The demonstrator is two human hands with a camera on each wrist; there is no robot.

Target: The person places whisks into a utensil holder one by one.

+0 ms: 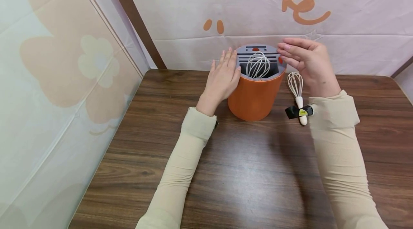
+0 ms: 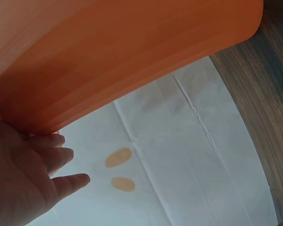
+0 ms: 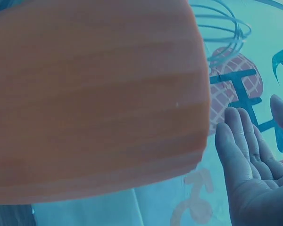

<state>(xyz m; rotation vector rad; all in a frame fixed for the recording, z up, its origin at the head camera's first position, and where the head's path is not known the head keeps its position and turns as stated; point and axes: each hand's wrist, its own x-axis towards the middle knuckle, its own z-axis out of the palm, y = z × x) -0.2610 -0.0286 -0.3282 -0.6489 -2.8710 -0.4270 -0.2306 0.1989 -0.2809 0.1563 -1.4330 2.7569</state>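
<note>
My left hand and right hand unclenched, I'd grip this probably light, stiff orange holder at 9 and 3 o'clock.

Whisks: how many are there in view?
2. One whisk sits wires-up in the orange holder; the other whisk lies on the table to the holder's right. More could be hidden inside the holder.

Brown table, orange holder, white whisk

Pale printed sheets border a brown wood-grain table.
</note>
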